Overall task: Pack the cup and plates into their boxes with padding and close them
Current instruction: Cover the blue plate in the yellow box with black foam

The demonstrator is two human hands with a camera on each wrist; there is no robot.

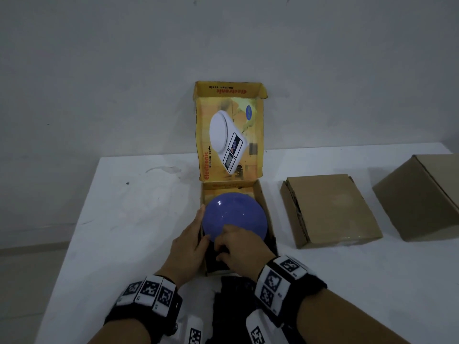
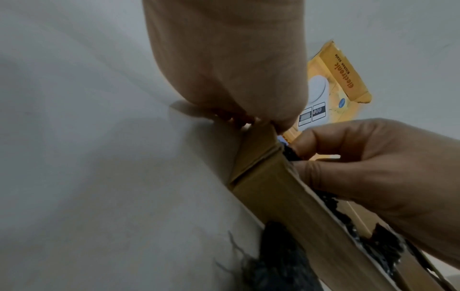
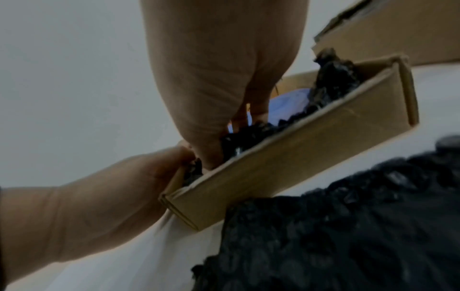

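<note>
Nearest to me a loose heap of black padding (image 1: 233,291) lay on the white table (image 1: 139,219), just in front of the open yellow box (image 1: 263,202). My left hand (image 1: 188,247) lay along the box's left wall with fingers mostly straight, steadying it more than gripping; whether the thumb hooked over the rim I could not tell. My right hand (image 1: 238,247) reached into the near end of the box, its grip closed in a pinch on the black padding tucked there, against the near edge of the purple plate (image 1: 234,217). That plate sat inside the box, on more of the dark padding, which the right wrist view showed bunched along the near wall and up in the right corner. To do this step well, I judged, I needed to push the padding down into the gap between plate and wall so that nothing stood proud of the rim, and keep the left hand braced so the box did not slide. Beyond the plate the printed lid (image 1: 229,135) stood upright against the wall, still to be folded down. To the right, well apart, sat a flat brown box (image 1: 330,209) and a taller brown box (image 1: 422,197), both appearing closed.
</note>
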